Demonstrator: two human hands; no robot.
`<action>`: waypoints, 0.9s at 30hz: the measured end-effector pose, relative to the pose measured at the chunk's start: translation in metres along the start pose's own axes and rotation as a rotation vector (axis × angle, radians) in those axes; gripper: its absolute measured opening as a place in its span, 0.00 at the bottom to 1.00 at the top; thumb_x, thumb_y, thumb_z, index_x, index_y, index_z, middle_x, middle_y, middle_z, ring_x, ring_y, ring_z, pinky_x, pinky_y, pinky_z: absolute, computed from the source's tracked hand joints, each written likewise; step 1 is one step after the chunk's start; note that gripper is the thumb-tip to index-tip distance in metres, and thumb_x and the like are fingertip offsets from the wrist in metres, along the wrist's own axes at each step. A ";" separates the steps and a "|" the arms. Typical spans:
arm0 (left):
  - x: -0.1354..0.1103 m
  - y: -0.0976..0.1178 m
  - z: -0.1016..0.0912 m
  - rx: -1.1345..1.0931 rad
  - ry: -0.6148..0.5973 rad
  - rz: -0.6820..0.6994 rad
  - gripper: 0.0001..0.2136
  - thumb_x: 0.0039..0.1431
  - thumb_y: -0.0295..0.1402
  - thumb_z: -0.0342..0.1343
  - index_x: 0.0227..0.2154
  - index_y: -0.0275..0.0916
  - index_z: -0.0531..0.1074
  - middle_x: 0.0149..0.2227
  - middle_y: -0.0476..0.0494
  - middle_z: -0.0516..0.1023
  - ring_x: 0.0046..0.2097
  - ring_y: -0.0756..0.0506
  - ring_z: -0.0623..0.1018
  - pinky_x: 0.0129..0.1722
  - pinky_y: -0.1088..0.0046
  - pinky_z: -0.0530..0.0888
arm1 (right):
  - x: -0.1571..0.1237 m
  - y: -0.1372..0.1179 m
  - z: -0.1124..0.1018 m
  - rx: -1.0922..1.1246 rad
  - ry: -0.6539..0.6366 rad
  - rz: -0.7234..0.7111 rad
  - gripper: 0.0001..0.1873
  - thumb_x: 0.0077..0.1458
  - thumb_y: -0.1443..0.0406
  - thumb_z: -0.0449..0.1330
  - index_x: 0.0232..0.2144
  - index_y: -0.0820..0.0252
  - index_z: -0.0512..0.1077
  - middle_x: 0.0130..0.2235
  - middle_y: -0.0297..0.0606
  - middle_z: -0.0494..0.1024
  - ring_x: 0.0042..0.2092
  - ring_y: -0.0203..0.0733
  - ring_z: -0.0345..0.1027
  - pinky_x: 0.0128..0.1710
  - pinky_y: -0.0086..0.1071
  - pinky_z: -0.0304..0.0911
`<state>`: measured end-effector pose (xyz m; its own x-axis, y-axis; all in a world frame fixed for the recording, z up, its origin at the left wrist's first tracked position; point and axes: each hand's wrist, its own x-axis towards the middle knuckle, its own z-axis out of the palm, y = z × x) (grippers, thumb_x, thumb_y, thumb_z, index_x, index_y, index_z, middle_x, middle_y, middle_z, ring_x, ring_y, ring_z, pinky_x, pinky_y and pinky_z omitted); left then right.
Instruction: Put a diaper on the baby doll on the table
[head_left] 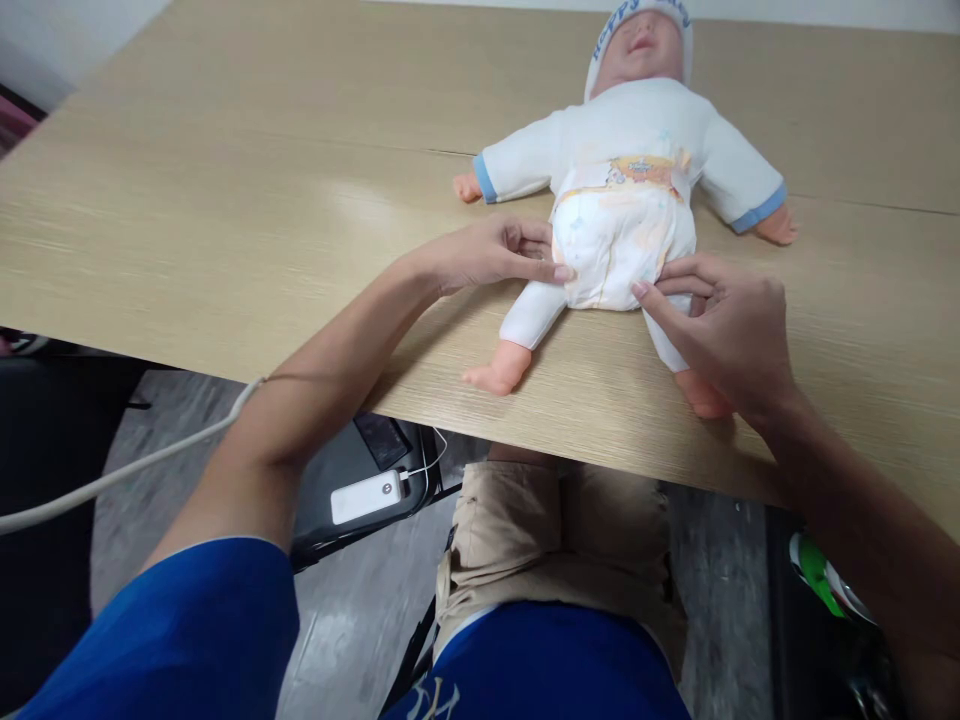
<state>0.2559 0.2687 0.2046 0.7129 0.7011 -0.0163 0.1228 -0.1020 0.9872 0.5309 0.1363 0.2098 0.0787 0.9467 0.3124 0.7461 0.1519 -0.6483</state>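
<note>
White diaper in the pinch of both hands, doll's cap cropped above

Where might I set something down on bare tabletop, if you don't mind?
The tabletop is bare between the left hand and the left edge, and right of the right hand. Around the diaper on the doll, both hands crowd it.

The baby doll wears a white outfit with light-blue cuffs, a blue-lettered white cap and a white diaper printed orange-yellow at the waist, with pale wood-grain tabletop beneath it and beige shorts in front of it.
</note>
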 end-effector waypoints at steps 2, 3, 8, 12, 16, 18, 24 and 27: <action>-0.001 0.000 0.006 -0.006 -0.048 -0.010 0.24 0.53 0.48 0.82 0.46 0.40 0.86 0.47 0.43 0.90 0.60 0.33 0.86 0.63 0.55 0.83 | 0.000 -0.001 -0.002 -0.008 -0.018 -0.025 0.09 0.67 0.54 0.71 0.36 0.48 0.83 0.40 0.38 0.91 0.36 0.50 0.81 0.40 0.45 0.71; -0.002 -0.001 0.008 -0.007 -0.051 -0.017 0.25 0.54 0.50 0.82 0.47 0.40 0.86 0.48 0.42 0.90 0.60 0.33 0.86 0.63 0.55 0.83 | 0.000 -0.001 -0.002 -0.012 -0.029 -0.032 0.09 0.68 0.54 0.71 0.36 0.48 0.84 0.41 0.38 0.90 0.36 0.50 0.81 0.40 0.45 0.70; -0.007 -0.003 0.019 -0.054 0.054 -0.016 0.25 0.55 0.50 0.81 0.48 0.38 0.85 0.46 0.39 0.89 0.59 0.33 0.86 0.61 0.51 0.84 | 0.000 0.000 0.001 -0.001 -0.074 -0.033 0.11 0.67 0.52 0.71 0.38 0.50 0.84 0.39 0.41 0.87 0.42 0.55 0.76 0.48 0.49 0.69; -0.011 -0.001 0.025 -0.083 0.061 -0.032 0.23 0.59 0.50 0.78 0.47 0.37 0.85 0.45 0.38 0.89 0.56 0.34 0.87 0.58 0.54 0.84 | 0.001 0.004 0.006 0.064 -0.117 0.020 0.12 0.66 0.51 0.70 0.39 0.51 0.82 0.39 0.39 0.84 0.47 0.56 0.76 0.51 0.48 0.69; -0.013 0.000 0.028 -0.069 0.094 -0.013 0.23 0.59 0.49 0.78 0.47 0.37 0.85 0.44 0.37 0.88 0.54 0.34 0.86 0.54 0.56 0.84 | 0.002 0.007 0.007 0.175 -0.145 0.103 0.16 0.67 0.47 0.69 0.41 0.52 0.82 0.39 0.38 0.84 0.43 0.52 0.75 0.44 0.43 0.69; -0.014 -0.001 0.028 -0.073 0.094 -0.005 0.22 0.60 0.48 0.78 0.47 0.38 0.84 0.44 0.38 0.88 0.54 0.34 0.85 0.54 0.57 0.83 | 0.002 0.008 0.006 0.200 -0.156 0.123 0.18 0.67 0.46 0.69 0.42 0.52 0.82 0.38 0.36 0.82 0.40 0.50 0.74 0.40 0.42 0.69; -0.014 -0.002 0.029 -0.100 0.089 -0.049 0.23 0.61 0.49 0.77 0.49 0.35 0.83 0.48 0.37 0.87 0.51 0.37 0.85 0.52 0.60 0.81 | -0.001 0.009 0.004 0.193 -0.159 0.142 0.19 0.67 0.45 0.69 0.39 0.52 0.79 0.32 0.33 0.75 0.33 0.44 0.66 0.35 0.39 0.63; -0.014 -0.001 0.028 -0.096 0.091 -0.045 0.25 0.60 0.50 0.77 0.50 0.34 0.83 0.50 0.36 0.88 0.52 0.38 0.86 0.52 0.62 0.81 | -0.001 0.007 0.002 0.176 -0.164 0.140 0.18 0.67 0.45 0.69 0.39 0.52 0.79 0.32 0.33 0.75 0.34 0.45 0.68 0.36 0.39 0.63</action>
<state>0.2651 0.2387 0.1993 0.6420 0.7650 -0.0502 0.0835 -0.0046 0.9965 0.5343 0.1373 0.2037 0.0546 0.9931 0.1039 0.6082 0.0495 -0.7923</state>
